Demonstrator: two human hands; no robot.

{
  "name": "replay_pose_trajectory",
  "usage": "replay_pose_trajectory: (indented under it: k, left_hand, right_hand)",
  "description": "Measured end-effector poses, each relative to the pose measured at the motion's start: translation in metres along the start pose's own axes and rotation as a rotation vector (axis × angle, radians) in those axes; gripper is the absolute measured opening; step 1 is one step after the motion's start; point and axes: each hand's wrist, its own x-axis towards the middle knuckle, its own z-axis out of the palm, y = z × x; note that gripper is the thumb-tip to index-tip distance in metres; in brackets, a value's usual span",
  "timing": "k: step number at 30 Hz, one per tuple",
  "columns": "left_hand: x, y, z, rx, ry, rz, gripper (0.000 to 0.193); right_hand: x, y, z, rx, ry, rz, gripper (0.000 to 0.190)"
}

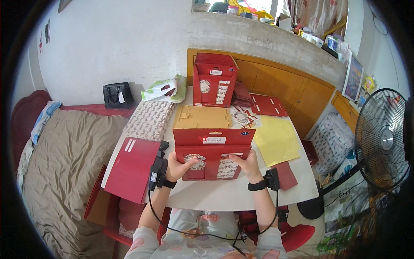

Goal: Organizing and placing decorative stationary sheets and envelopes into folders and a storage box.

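A red cardboard package [212, 162] with a hanging slot and two patterned panels stands facing me near the table's front edge. My left hand [178, 165] grips its left side, thumb on the front. On its right side my right hand [249, 164] does the same; the fingers behind are hidden. Just beyond it lies a stack of tan cardboard pieces [203, 116]. Behind that stands a similar red box [215, 84] filled with red packages. Red flat sheets [134, 168] with white strips lie at the left, below a pile of patterned sheets [150, 119].
Yellow sheets [278, 139], a red card [285, 176] and a red folder [269, 105] lie on the white table [207, 197] at the right. A plastic bag [168, 89] is at the back left. A black fan [383, 139] stands right, a bed [71, 155] left.
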Motion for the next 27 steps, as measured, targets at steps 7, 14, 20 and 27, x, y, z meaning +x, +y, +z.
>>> replay_pose_trajectory:
  k: [7, 14, 20, 27]
  left_hand:
    - [0.000, 0.003, -0.003, 0.063, -0.029, -0.034, 0.019]
    - [0.001, 0.002, 0.001, 0.091, 0.006, 0.006, 0.020]
    - [-0.001, 0.000, 0.000, 0.090, -0.014, -0.013, 0.027]
    - [-0.004, -0.006, -0.014, 0.088, -0.215, -0.143, 0.030]
  right_hand:
    - [-0.005, 0.006, -0.002, 0.061, 0.011, 0.001, 0.028]
    - [-0.006, 0.007, 0.005, 0.096, 0.059, 0.040, 0.026]
    - [-0.008, 0.017, -0.001, 0.052, 0.038, 0.028, 0.026]
    - [-0.019, 0.029, -0.017, -0.030, -0.190, 0.145, 0.033]
